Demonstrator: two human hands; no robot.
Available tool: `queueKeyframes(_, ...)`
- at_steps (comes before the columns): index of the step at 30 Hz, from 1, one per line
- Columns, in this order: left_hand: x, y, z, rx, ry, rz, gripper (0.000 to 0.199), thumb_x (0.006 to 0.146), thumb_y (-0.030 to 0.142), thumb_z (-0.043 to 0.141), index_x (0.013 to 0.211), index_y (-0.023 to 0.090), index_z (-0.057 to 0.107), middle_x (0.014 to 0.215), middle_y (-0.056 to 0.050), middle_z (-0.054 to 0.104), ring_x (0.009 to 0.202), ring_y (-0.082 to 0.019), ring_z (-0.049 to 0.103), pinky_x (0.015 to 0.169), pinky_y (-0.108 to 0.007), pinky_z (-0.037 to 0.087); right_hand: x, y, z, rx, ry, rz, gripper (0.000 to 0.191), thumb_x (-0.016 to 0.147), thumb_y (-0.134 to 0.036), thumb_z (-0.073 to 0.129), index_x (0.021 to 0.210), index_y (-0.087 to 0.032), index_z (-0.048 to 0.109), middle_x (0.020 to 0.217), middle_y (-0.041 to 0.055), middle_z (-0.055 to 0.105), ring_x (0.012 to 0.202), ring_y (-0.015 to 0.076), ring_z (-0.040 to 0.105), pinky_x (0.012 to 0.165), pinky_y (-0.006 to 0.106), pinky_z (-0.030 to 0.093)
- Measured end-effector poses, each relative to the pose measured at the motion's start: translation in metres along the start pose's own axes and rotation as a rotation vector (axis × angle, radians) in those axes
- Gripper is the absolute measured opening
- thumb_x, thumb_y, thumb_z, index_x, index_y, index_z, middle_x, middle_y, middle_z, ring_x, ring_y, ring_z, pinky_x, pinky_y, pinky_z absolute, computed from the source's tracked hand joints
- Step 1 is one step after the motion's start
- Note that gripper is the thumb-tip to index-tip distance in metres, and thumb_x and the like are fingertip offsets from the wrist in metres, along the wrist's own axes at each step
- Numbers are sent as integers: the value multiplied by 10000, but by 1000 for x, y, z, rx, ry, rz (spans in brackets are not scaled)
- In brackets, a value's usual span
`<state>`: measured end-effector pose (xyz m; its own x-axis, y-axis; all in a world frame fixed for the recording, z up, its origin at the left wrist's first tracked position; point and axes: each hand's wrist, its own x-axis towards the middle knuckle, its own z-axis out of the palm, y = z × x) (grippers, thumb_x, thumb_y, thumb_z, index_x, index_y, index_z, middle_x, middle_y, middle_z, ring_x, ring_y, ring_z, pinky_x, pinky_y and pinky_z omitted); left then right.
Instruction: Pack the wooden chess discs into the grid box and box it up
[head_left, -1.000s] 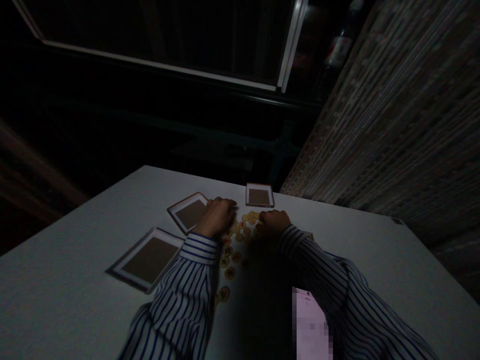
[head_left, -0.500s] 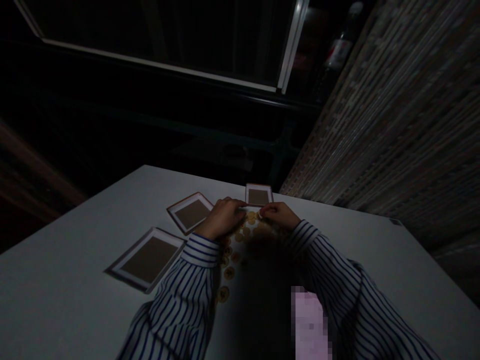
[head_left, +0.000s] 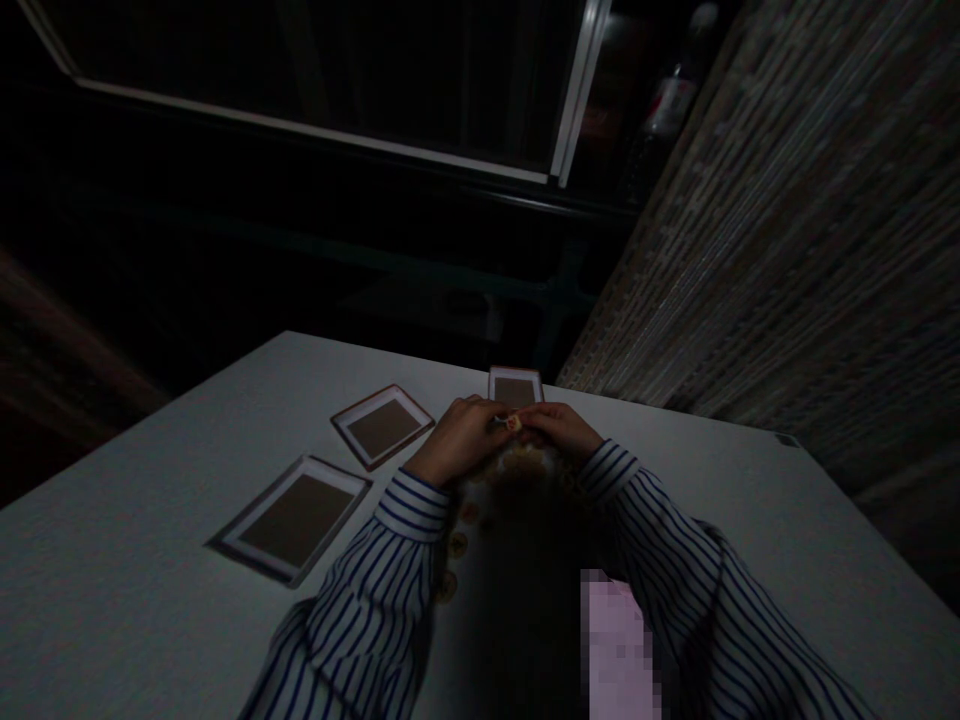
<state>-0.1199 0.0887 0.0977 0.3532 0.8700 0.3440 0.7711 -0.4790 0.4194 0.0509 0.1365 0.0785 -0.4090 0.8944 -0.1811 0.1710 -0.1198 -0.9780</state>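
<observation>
Between my two hands is one small round Chinese chess piece [head_left: 514, 423], its light face with a reddish mark turned toward me. My left hand [head_left: 466, 435] pinches it from the left with thumb and fingertips. From the right, the closed fingertips of my right hand [head_left: 559, 427] meet the same piece. On the table below lie several more round wooden pieces [head_left: 458, 544], some with dark characters, others pale and partly hidden by my hands and shadow.
Three framed panels lie on the white table [head_left: 172, 480]: a large one [head_left: 296, 520] at the left, a middle one [head_left: 384, 430], and a small one [head_left: 515, 388] behind my hands. A bead curtain [head_left: 750, 250] hangs at the right. A bottle [head_left: 667, 105] stands beyond.
My left hand has shifted slightly right to meet the right hand. A piece is now raised between the fingertips of both hands; before, the right hand was at the pieces alone.
</observation>
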Motion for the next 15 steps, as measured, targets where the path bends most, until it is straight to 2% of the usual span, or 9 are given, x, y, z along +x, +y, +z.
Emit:
queueKeyframes(9,-1,2,0,15,13,21,249,823,322,466,977,211,627,925,-28,673,888,-178,576,814,-285,409,-3,-2,3,8,15,20,138,714,-230,587,800,-137,642,543,-17,620,495,65,533,450,159,334)
queueKeyframes(15,-2,8,-4,38,9,14,225,810,317,475,934,196,620,911,-41,664,865,-185,573,781,-291,416,-9,-2,0,-1,18,-5,133,721,-235,590,800,-141,642,614,-8,647,537,68,557,474,163,351)
